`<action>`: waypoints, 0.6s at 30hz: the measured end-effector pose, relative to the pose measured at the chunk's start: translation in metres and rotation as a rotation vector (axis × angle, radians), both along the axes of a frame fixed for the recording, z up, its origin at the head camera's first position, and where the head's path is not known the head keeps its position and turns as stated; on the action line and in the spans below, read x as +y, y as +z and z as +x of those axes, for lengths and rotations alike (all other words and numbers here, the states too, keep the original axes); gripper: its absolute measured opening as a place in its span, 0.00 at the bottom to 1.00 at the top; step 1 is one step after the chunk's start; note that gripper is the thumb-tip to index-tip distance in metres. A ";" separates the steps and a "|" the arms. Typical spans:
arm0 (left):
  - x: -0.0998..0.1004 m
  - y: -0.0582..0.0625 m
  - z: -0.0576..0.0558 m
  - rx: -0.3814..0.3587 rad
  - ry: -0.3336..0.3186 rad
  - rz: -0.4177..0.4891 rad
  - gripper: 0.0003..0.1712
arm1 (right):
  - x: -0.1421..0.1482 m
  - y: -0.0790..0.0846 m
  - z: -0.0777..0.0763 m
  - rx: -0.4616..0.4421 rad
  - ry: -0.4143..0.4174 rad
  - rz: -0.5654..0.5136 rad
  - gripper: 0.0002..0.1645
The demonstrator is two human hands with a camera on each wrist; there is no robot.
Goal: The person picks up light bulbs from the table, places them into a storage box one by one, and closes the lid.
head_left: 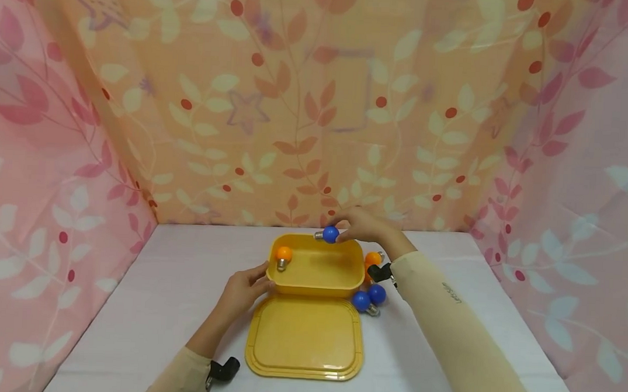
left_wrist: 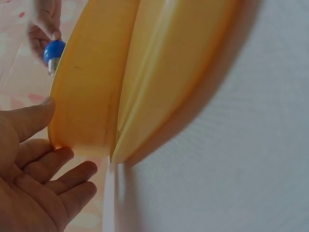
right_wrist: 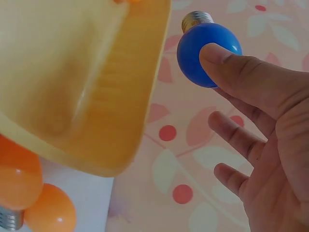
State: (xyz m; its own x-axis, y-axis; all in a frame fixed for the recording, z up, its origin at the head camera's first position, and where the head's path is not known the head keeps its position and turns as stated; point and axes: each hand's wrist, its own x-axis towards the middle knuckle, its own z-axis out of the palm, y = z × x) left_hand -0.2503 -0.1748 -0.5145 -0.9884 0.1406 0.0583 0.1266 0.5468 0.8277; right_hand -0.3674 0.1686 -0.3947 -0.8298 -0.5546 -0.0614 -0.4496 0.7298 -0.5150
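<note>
While the yellow lid (head_left: 305, 339) lies nearest, small lettering (head_left: 451, 292) on the right sleeve (head_left: 457, 337) is too blurred to read. The left hand (head_left: 241, 291) rests spread against the yellow box (head_left: 315, 291), which should keep it steady. Up by the far rim (head_left: 292, 235), the right hand (head_left: 363, 225) pinches 1 blue bulb (head_left: 330, 235); I'd lower it softly, clear of the 1 orange bulb (head_left: 284, 254) inside.
</note>
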 end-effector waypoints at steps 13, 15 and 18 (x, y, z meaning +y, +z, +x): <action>-0.002 0.004 0.000 -0.024 -0.004 0.023 0.36 | -0.026 -0.010 -0.014 0.029 0.050 0.076 0.22; -0.002 0.004 0.000 -0.027 -0.003 0.016 0.37 | -0.029 -0.011 -0.015 0.037 0.069 0.102 0.22; -0.002 0.004 -0.001 -0.022 -0.005 0.009 0.37 | -0.033 -0.015 -0.018 0.061 0.082 0.131 0.22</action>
